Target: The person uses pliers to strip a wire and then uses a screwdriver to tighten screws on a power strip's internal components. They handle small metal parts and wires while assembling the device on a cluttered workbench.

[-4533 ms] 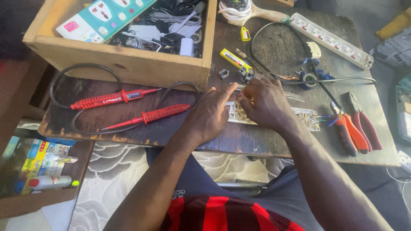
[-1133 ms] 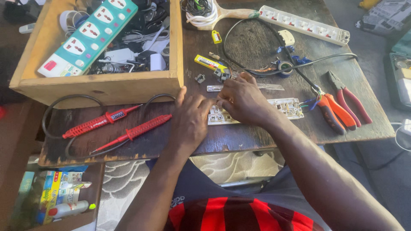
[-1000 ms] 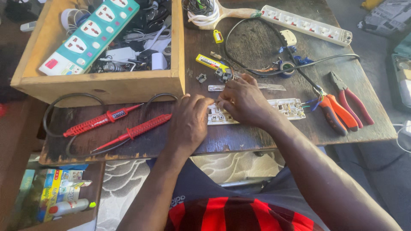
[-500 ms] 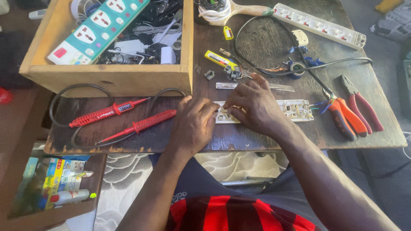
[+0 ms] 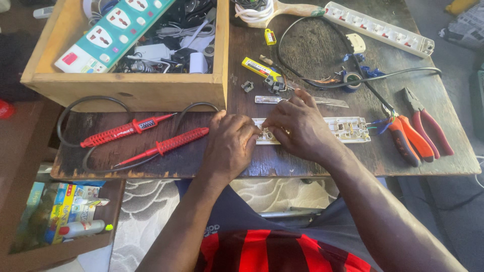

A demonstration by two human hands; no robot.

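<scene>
Dark wooden table (image 5: 312, 166) bearing a wooden box (image 5: 126, 90); red probes (image 5: 146, 136) below it, pliers (image 5: 418, 131) far right of it

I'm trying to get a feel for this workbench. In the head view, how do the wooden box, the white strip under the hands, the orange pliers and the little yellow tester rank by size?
Largest to smallest:
1. wooden box
2. white strip, partly hidden by both hands
3. orange pliers
4. yellow tester
</scene>
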